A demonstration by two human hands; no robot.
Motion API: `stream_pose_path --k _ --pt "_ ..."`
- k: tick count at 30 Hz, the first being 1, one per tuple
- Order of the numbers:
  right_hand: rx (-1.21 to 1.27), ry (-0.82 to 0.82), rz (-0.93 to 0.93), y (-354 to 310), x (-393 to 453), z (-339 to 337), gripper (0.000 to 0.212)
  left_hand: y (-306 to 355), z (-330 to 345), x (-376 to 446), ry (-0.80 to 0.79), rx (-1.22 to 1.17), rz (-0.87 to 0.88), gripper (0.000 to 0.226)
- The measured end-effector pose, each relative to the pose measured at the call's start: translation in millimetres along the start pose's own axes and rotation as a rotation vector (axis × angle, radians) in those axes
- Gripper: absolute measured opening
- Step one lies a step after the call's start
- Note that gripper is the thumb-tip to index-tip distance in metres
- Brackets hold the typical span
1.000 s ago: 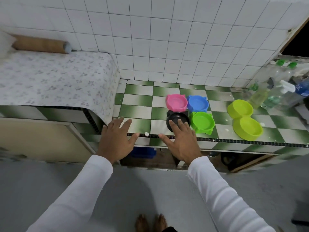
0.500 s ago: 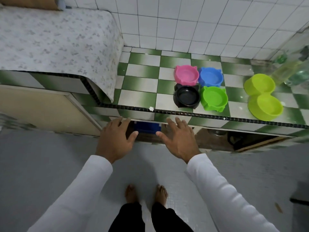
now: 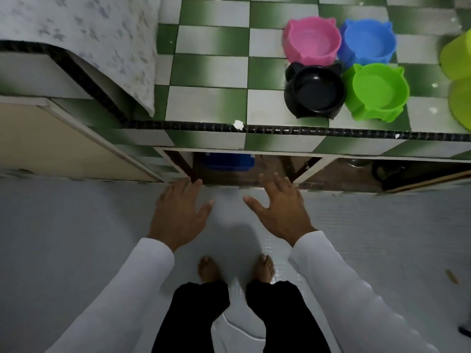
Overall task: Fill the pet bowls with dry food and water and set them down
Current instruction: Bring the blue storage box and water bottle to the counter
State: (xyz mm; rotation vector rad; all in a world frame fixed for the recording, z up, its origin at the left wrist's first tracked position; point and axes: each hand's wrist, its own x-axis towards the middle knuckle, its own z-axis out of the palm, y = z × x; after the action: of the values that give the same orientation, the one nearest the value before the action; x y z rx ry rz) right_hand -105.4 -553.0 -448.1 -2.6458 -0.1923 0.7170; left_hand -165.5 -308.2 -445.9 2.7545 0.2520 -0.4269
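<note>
Head view: left hand (image 3: 179, 215) and right hand (image 3: 279, 210) both empty, fingers spread flat, palms down over the grey floor (image 3: 76, 238) in front of the counter (image 3: 209, 103). Pink bowl (image 3: 312, 40), blue bowl (image 3: 368, 39), black bowl (image 3: 314, 91) and green bowl (image 3: 378, 93) sit clustered, touching, on the checkered counter top, all empty; yellow-green double bowl (image 3: 458, 72) at right edge, cut off.

Bare counter (image 3: 209, 72) left of clustered bowls (image 3: 314, 90), blue bin (image 3: 228, 161) underneath

counter (image 3: 209, 98): checkered tile | holds: pink bowl (image 3: 311, 40), blue bowl (image 3: 368, 39), black bowl (image 3: 316, 91), green bowl (image 3: 378, 91)
</note>
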Motion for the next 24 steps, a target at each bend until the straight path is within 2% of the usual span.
stream_pose_path --k 7,11,20,24 --pt "-0.018 0.006 0.002 35.9 85.1 90.7 0.083 -36.9 96.8 76.2 -0.019 0.007 0.016 0.081" --pt "-0.002 0.023 -0.006 61.4 139.3 142.2 0.081 -55.8 157.7 124.4 -0.02 -0.01 0.004 0.075" --pt "0.077 0.042 -0.006 111.5 240.4 233.3 0.083 -99.3 272.0 204.3 0.076 -0.06 0.02 0.078" --pt "0.111 0.047 0.008 125.5 276.4 262.2 0.088 -116.1 302.9 233.1 0.118 -0.131 -0.012 0.08"
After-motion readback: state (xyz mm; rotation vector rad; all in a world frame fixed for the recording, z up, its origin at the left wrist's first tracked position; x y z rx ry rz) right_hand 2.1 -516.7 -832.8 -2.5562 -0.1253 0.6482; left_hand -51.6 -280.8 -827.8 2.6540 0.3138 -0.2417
